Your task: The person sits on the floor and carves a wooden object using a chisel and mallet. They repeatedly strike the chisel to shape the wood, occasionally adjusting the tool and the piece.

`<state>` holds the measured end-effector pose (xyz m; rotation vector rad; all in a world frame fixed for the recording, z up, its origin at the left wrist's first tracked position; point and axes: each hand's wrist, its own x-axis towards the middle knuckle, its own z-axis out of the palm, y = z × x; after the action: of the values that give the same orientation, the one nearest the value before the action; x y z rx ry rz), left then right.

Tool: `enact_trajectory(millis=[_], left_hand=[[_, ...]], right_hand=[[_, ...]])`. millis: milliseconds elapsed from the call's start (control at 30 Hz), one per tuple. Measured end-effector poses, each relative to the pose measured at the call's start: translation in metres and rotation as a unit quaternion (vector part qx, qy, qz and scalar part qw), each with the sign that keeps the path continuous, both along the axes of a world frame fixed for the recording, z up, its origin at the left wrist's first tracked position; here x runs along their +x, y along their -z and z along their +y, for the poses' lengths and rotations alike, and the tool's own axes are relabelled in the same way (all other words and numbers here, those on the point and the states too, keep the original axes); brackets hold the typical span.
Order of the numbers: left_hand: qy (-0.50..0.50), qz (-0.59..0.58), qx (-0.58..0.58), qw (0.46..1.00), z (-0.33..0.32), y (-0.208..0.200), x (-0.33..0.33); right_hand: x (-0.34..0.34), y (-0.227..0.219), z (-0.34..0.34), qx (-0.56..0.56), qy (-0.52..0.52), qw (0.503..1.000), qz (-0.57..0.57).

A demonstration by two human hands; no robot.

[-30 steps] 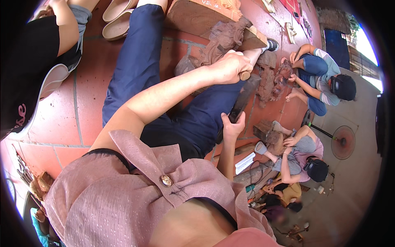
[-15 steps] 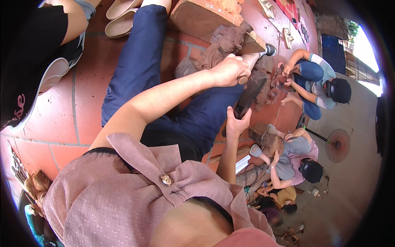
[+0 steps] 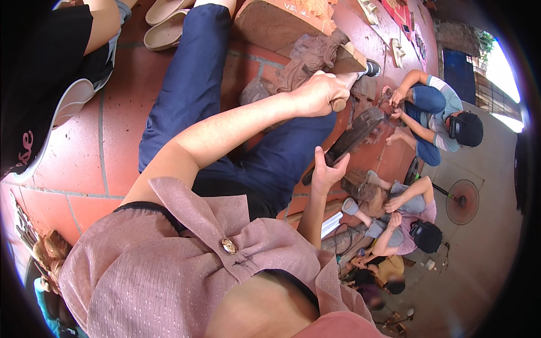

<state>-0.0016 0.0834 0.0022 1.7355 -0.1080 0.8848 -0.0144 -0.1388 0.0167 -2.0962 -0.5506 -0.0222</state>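
Observation:
My left hand [image 3: 320, 94] is closed in a fist around a tool with a round wooden handle [image 3: 338, 105], whose butt end sticks out of the fist. The rest of that tool is hidden. Just beyond the fist lies a brown carved wooden piece [image 3: 315, 55] between my legs. My right hand [image 3: 328, 173] holds a long, dark wooden bar [image 3: 356, 134], thumb on one side and fingers on the other. The bar slants up and to the right, apart from the handle's end.
A large wooden block [image 3: 270, 28] stands on the red tile floor [image 3: 73, 141] ahead. Sandals [image 3: 166, 31] lie at the upper left. To the right, a person in a cap [image 3: 451, 115] and another person [image 3: 414, 217] work sitting down. A fan [image 3: 463, 201] stands behind them.
The dark bar's far end has swung right, away from the handle in my left hand. My left hand has barely moved. The seated person at lower right has shifted their arms.

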Motion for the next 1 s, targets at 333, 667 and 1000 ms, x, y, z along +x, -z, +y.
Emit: enact_trajectory(millis=[333, 667, 1000], left_hand=[[-0.002, 0.001, -0.002, 1.000, -0.002, 0.000, 0.000], [0.014, 0.017, 0.045, 0.999, -0.001, 0.005, 0.000], [0.004, 0.001, 0.041, 0.999, -0.006, 0.006, -0.001]], right_hand=[[-0.007, -0.016, 0.012, -0.003, -0.008, 1.000, 0.013], [-0.008, -0.015, 0.011, 0.009, -0.010, 1.000, 0.021], [-0.007, -0.002, -0.005, -0.021, 0.006, 1.000, 0.003]])
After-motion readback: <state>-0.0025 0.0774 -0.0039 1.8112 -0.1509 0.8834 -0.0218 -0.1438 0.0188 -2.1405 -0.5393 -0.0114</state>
